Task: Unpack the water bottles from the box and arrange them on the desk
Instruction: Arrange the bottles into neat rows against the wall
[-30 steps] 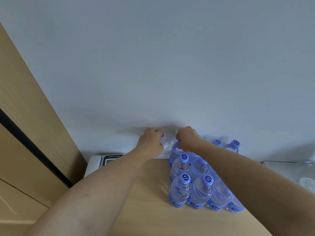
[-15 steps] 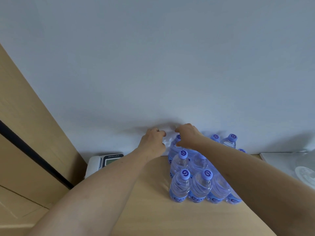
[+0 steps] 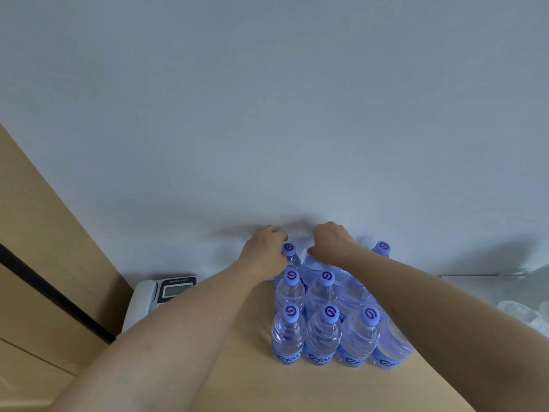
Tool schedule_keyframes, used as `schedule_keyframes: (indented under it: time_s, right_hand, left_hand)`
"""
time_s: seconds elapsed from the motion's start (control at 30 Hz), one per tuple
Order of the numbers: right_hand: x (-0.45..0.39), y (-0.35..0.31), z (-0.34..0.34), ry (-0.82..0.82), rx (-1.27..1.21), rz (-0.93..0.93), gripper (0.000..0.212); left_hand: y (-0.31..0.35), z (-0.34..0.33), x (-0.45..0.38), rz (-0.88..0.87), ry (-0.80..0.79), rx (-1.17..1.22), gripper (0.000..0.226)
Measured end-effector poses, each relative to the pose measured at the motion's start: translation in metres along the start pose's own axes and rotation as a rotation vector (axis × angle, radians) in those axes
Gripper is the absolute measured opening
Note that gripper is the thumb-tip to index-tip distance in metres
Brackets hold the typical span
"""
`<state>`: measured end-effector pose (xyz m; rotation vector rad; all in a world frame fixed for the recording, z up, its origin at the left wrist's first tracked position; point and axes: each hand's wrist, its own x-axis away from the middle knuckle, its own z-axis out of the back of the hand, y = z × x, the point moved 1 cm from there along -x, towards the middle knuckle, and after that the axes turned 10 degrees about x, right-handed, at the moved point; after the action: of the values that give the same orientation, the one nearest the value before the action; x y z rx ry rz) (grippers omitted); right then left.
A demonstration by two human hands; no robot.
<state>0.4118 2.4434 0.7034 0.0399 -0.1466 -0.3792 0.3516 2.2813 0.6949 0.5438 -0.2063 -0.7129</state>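
lower centre of the frame, on the wooden desk [image 3: 243, 382]: a block of water bottles [image 3: 323, 328] stands upright in tight rows, blue caps up, blue labels at the base, bottles touching one another. your right forearm crosses over the right side of the block and hides some of them.

back row, against the pale wall [image 3: 267, 114]: your left hand [image 3: 264, 252] sits at the far-left bottle [image 3: 289, 258], fingers curled around its neck just below the cap, gripping it. your right hand [image 3: 331, 240] is just beside it, fingers curled downward over the next bottle in that row; its cap is hidden under the hand, so you cannot tell from this view whether the fingers are clamped on it or only resting there. the two hands are near each other but apart.

left of the bottles, at the desk's back edge: a desk phone [image 3: 160, 295] with a small screen, partly behind your left forearm.

far left of the frame: a wooden panel [image 3: 38, 248] with a dark strip across it.
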Motion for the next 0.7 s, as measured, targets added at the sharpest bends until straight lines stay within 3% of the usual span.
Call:
schedule_keyframes:
  time_s: [0.23, 0.33, 0.4, 0.53, 0.63, 0.7]
  right_hand:
    - [0.0025, -0.0011, 0.0047, -0.04, 0.016, 0.087, 0.036]
    - [0.0022, 0.0017, 0.0054, -0.032, -0.011, 0.099, 0.002]
    - [0.001, 0.0042, 0.0033, -0.036, -0.008, 0.116, 0.027]
    - [0.0014, 0.005, 0.0021, -0.006, -0.002, 0.16, 0.038]
    - [0.0025, 0.0072, 0.0061, -0.015, -0.03, 0.142, 0.035]
    - [0.0038, 0.0086, 0.0098, -0.018, -0.012, 0.121, 0.018]
  left_hand:
    - [0.0081, -0.0052, -0.0005, 0.008, 0.015, 0.011, 0.039]
    - [0.0099, -0.0046, -0.0012, 0.007, 0.015, 0.014, 0.043]
    - [0.0098, -0.0045, -0.0019, 0.011, 0.011, 0.009, 0.045]
    - [0.0097, -0.0056, -0.002, 0.011, 0.016, -0.001, 0.045]
    - [0.0095, -0.0063, -0.002, 0.013, 0.016, 0.007, 0.046]
    - [0.0093, -0.0064, -0.0024, 0.014, 0.017, 0.015, 0.045]
